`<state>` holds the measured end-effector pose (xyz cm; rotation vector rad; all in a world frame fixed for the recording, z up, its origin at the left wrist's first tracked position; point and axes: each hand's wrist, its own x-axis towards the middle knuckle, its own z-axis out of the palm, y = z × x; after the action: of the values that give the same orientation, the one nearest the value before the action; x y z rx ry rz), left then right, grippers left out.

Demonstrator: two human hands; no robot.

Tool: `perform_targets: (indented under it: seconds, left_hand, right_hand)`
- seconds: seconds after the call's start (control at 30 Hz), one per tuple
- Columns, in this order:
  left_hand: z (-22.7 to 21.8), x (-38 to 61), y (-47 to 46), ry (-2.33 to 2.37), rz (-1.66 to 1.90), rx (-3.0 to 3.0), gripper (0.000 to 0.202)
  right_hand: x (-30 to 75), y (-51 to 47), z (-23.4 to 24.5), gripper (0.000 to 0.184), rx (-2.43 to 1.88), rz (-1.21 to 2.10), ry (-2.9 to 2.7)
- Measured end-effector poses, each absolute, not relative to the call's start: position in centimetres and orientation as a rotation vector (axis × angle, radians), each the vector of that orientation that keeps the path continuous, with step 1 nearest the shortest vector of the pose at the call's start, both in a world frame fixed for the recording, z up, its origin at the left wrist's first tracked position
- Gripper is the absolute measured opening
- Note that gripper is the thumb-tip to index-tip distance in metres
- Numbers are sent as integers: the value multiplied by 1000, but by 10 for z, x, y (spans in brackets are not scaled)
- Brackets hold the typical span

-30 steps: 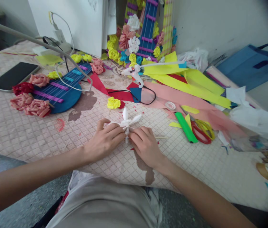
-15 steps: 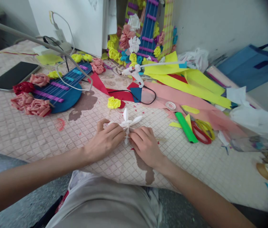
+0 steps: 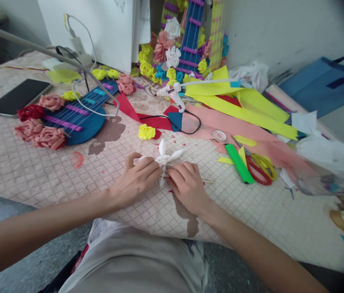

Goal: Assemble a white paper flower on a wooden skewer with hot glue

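A white flower [image 3: 165,158] with pointed petals, its material hard to make out, is held just over the table between my two hands. My left hand [image 3: 137,179] pinches it from the left, fingertips close to its centre. From the right, my right hand [image 3: 188,187] closes on its lower right side. Fingers cover parts of the petals on both sides. A thin stick [image 3: 209,181] pokes out to the right of my right hand. Beyond the flower lies a small yellow rosette [image 3: 146,132].
A blue guitar shape [image 3: 83,128] with rosettes lies left, beside a dark tablet [image 3: 17,97]. A white glue gun [image 3: 173,95] with its cord sits behind the flower. Scissors [image 3: 260,169], a green roll [image 3: 239,164] and yellow strips [image 3: 245,112] lie right.
Almost nothing differs. Both hands keep their pinch on the white flower, with only a very slight shift of the fingers and the view.
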<state>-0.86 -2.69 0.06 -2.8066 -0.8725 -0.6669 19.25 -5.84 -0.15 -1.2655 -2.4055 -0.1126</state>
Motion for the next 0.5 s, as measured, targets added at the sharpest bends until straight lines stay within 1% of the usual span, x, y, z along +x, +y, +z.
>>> perform_targets:
  seconds: [0.1, 0.3, 0.4, 0.5]
  left_hand:
    - [1, -8, -27, -871, -664, -2797, 20]
    - [-1, -5, -27, -908, -740, -2779, 9]
    - [-2, -5, -28, -912, -724, -2786, 10]
    - [-1, -6, -28, -895, -696, -2800, 17]
  right_hand:
    - [192, -58, -2, 16, -1260, -123, -2399]
    - [192, -58, -4, 17, -1252, -136, -2425]
    - [193, -58, -4, 18, -1259, -149, -2430]
    - [193, -57, -4, 18, -1258, -148, -2434]
